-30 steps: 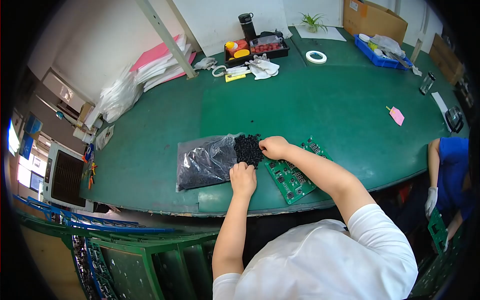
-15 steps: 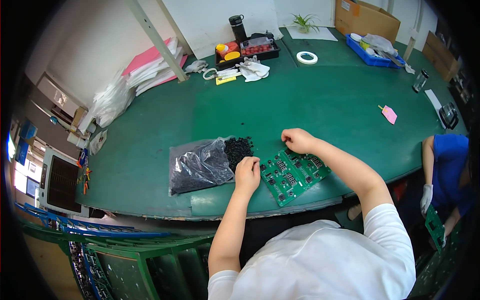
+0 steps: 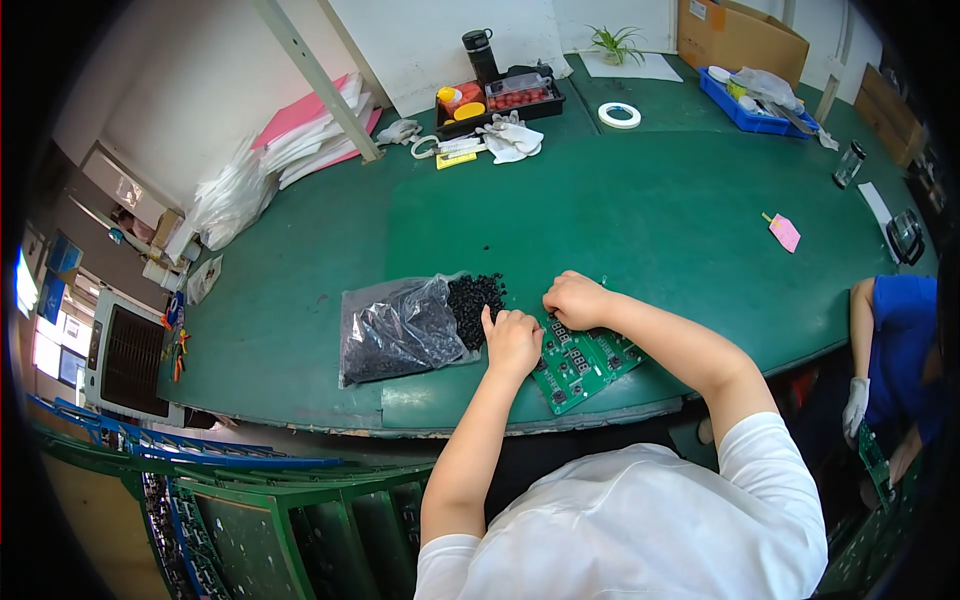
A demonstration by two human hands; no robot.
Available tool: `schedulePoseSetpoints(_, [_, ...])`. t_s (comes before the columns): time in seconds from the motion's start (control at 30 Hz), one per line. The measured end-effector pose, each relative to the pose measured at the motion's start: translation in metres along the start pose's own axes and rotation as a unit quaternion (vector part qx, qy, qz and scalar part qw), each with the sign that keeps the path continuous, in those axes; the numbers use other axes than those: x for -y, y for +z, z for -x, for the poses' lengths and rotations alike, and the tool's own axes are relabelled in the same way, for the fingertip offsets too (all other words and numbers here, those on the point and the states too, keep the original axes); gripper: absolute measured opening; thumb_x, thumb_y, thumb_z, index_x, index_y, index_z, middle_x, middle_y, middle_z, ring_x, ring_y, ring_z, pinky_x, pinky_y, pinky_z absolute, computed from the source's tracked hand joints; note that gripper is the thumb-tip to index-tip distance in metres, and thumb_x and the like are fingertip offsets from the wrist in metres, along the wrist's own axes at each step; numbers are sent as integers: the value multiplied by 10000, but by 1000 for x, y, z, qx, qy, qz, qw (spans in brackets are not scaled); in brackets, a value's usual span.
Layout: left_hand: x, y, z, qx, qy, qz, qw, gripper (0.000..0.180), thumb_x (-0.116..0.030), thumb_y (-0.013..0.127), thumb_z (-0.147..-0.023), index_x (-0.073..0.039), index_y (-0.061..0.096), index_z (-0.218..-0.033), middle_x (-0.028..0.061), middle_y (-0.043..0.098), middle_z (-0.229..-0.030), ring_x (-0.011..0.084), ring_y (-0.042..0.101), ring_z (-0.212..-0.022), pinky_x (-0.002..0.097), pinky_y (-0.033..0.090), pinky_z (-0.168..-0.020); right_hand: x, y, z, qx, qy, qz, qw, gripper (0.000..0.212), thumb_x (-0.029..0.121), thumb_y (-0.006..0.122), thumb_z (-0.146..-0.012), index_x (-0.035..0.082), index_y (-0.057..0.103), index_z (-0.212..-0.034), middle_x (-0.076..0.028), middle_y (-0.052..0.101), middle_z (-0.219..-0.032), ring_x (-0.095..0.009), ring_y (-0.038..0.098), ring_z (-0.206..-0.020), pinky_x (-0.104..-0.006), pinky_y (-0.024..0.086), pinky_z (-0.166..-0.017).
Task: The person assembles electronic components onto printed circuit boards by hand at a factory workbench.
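Your bare left hand (image 3: 514, 342) is resting at the left end of the green rectangular circuit board (image 3: 572, 378), its fingers bent and its thumb standing apart, covering that corner. Your bare right hand (image 3: 577, 300) is curling inward over the board's far edge. The fingertips of both are being hidden or showing too small, so I cannot tell whether either is gripping anything.

The board is lying near the tabletop's near edge, its white digit displays and dark buttons partly showing; your right forearm (image 3: 670, 338) is crossing in front of its right part.

Just left of your left hand, a loose heap of small black pieces (image 3: 477, 303) is spreading at the mouth of a clear plastic bag (image 3: 392, 335), where glare is blurring the dark contents. One black speck (image 3: 487, 247) is lying apart, beyond the heap.

On the right, a blue-clothed co-worker's white-gloved hand (image 3: 856, 405) is touching another green board (image 3: 873, 462), partly lost in shadow.
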State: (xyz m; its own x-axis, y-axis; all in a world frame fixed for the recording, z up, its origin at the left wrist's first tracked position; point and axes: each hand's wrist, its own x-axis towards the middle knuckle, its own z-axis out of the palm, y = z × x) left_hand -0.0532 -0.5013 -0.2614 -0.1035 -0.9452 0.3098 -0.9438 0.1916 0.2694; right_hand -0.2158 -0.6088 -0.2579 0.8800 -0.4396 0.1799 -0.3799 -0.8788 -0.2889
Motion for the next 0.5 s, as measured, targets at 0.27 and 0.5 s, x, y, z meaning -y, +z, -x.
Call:
schedulePoseSetpoints(0.27, [7,11,7,-53,12,50,997,75,-154,705,-743,-95,662,-727,46,583,-831,255,553,-909,547,265,-1048,-8,2,3,-21,53,-21,998,69,147,593,-742,111,646,-714,-71,645,-729,-265,603,-787,-404,432,-812])
schedulePoseSetpoints(0.5, [19,7,13,-105,32,93,990,47,-149,689,-732,-111,667,-750,54,570,-825,268,547,-896,529,340,-990,-4,0,-6,1,21,53,998,120,168,571,-749,102,647,-682,-78,643,-725,-279,598,-769,-420,422,-810])
